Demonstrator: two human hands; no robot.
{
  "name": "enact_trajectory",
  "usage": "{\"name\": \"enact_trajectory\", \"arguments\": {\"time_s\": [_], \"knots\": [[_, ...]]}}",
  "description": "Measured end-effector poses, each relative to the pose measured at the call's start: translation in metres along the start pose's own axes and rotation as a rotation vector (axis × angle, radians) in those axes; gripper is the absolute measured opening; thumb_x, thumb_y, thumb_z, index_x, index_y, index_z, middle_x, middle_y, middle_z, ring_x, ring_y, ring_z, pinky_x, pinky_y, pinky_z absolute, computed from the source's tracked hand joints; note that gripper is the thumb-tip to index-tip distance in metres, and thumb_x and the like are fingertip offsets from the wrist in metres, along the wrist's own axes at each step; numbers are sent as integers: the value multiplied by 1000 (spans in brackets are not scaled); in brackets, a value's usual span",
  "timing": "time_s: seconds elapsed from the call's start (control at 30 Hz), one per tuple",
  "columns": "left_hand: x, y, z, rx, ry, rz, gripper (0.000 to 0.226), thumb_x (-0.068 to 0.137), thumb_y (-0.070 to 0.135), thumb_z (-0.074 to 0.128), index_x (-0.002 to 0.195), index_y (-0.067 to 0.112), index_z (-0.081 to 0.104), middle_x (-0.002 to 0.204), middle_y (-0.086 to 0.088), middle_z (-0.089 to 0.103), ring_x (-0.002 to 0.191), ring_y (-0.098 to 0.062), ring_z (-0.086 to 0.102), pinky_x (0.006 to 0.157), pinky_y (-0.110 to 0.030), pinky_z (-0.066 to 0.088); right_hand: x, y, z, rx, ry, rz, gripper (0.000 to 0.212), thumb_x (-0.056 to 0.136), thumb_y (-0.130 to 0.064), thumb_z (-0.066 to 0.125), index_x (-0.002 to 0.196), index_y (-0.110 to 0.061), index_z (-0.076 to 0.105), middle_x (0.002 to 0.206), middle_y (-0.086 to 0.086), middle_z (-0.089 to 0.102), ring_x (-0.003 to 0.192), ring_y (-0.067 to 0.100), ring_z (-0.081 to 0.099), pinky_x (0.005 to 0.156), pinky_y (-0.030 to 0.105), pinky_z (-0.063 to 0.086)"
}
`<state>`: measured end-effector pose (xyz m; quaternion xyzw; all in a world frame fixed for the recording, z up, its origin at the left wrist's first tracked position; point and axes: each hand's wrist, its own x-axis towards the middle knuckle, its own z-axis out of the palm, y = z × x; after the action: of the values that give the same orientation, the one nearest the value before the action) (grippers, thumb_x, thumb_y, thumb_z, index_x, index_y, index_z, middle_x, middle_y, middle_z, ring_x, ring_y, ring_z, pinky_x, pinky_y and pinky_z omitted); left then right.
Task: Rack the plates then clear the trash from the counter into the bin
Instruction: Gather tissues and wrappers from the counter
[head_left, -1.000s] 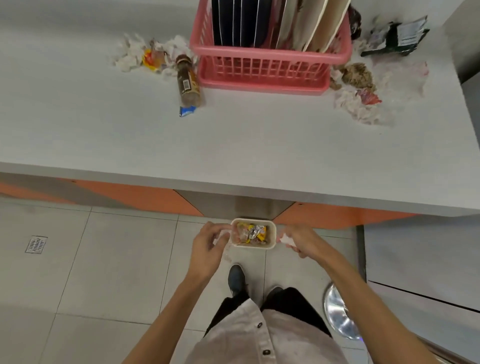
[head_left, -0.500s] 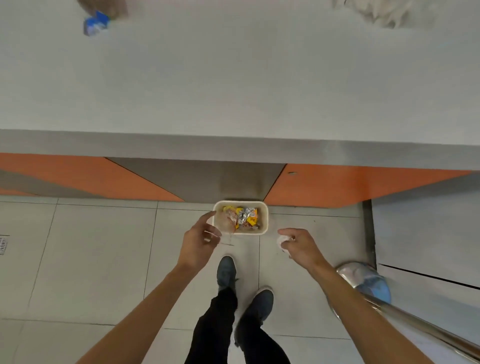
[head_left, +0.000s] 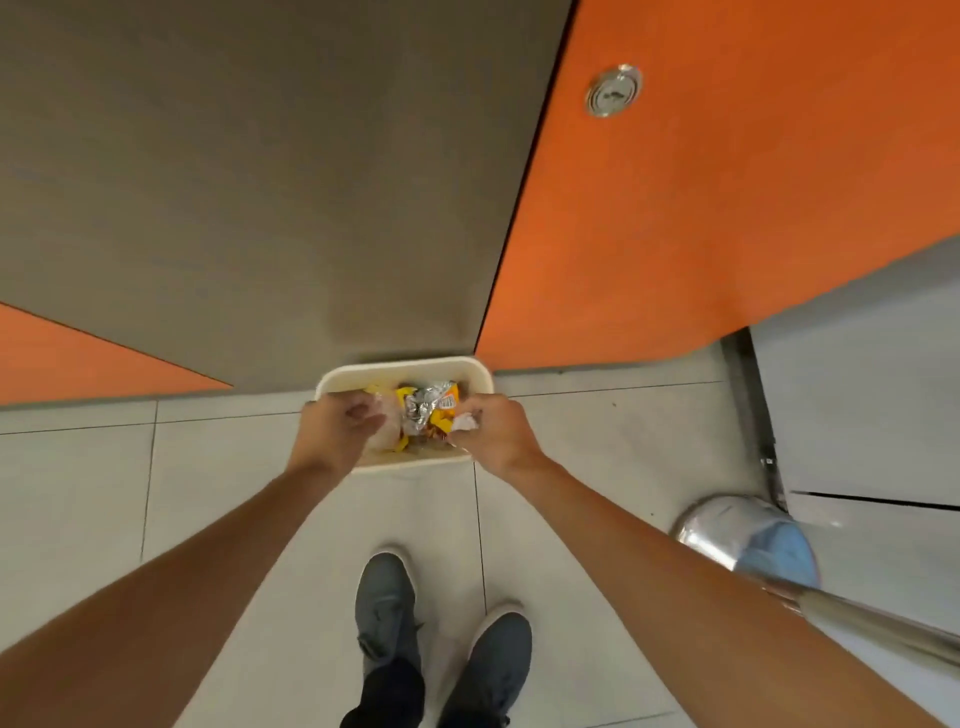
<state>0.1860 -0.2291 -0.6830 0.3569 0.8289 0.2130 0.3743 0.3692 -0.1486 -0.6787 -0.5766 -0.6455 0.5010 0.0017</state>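
Observation:
A small cream bin (head_left: 400, 367) stands on the tiled floor against the cabinet base. Inside it lie a silver foil wrapper (head_left: 427, 406) and yellow wrappers (head_left: 442, 420). My left hand (head_left: 337, 428) hangs over the bin's left side, fingers curled on a clear plastic wrapper (head_left: 385, 435) that dips into the bin. Over the bin's right side, my right hand (head_left: 498, 434) pinches a crumpled white tissue (head_left: 462, 422). The counter, the plates and the rack are out of view.
Orange (head_left: 701, 208) and grey (head_left: 260, 182) cabinet fronts rise behind the bin, with a round metal lock (head_left: 613, 91) on the orange door. A shiny steel base with a pole (head_left: 748, 543) stands on the floor at right. My grey shoes (head_left: 387, 608) are below the bin.
The view has dropped from the counter to the floor and closed in on the bin. Both hands have moved forward from in front of the bin to over its opening, still holding their trash.

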Motion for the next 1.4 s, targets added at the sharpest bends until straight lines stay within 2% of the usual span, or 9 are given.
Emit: {"name": "enact_trajectory", "arguments": {"time_s": [0.13, 0.3, 0.4, 0.6, 0.73, 0.83, 1.03, 1.17, 1.4], "knots": [[28, -25, 51, 46, -9, 10, 35, 94, 15, 60, 129, 15, 63, 117, -14, 69, 109, -28, 62, 96, -23, 43, 23, 36, 25, -86, 2, -48, 26, 73, -8, 77, 98, -11, 74, 100, 9, 70, 91, 23, 63, 72, 23, 42], [36, -35, 80, 161, -31, 18, 49, 98, 28, 53, 146, 19, 44, 141, -12, 52, 133, -32, 42, 115, -42, 26, 37, 44, 38, -144, 12, -69, 36, 74, -6, 75, 109, -12, 72, 110, 14, 55, 96, 26, 56, 79, 21, 39], [37, -38, 77, 131, -28, 32, 45, 101, 27, 47, 145, 16, 44, 151, -13, 41, 142, -29, 31, 118, -39, 20, 41, 39, 37, -163, 8, -75, 39, 75, -9, 75, 114, -14, 69, 113, 13, 52, 98, 27, 56, 78, 19, 38], [24, -42, 52, -7, -102, 197, 19, 97, 12, 54, 105, 9, 71, 115, -8, 67, 111, -28, 60, 100, -33, 43, 53, 23, 30, -166, 67, -59, 33, 83, -12, 68, 117, -11, 65, 120, 14, 52, 104, 26, 56, 76, 15, 34], [20, -48, 62, 323, -451, 215, 34, 101, 38, 45, 133, 33, 58, 140, 3, 56, 131, -20, 47, 112, -43, 34, 65, 7, 31, -166, 81, -69, 40, 85, -15, 69, 123, -10, 60, 127, 15, 49, 114, 29, 52, 87, 22, 38], [21, -48, 71, 330, -490, 150, 42, 101, 43, 41, 141, 34, 49, 149, 4, 46, 139, -20, 39, 115, -44, 29, 65, 3, 30, -213, 28, -9, 51, 85, -27, 70, 130, -8, 53, 132, 15, 43, 112, 30, 53, 91, 29, 42], [-3, -17, 61, 16, -227, 84, 28, 96, 14, 57, 122, 12, 65, 122, -5, 66, 114, -22, 59, 95, -22, 41, 27, 5, 3, -91, 62, -70, 53, 96, -22, 58, 145, -12, 40, 145, 10, 39, 129, 26, 45, 102, 23, 32], [-36, 17, 31, -204, -128, 15, 20, 95, 2, 54, 106, 8, 69, 100, 0, 68, 92, -13, 62, 76, -4, 40, -10, -10, -20, 26, 62, -55, 28, 94, -13, 60, 122, -9, 63, 126, 9, 55, 104, 23, 60, 92, 24, 44], [-118, 99, -35, -417, -116, -43, 23, 96, -6, 47, 86, 2, 66, 70, -5, 66, 63, -12, 60, 61, -13, 49, -102, -58, -59, 149, 49, -127, 14, 90, -6, 64, 82, -16, 71, 92, 1, 69, 81, 7, 61, 77, 18, 47]]}}
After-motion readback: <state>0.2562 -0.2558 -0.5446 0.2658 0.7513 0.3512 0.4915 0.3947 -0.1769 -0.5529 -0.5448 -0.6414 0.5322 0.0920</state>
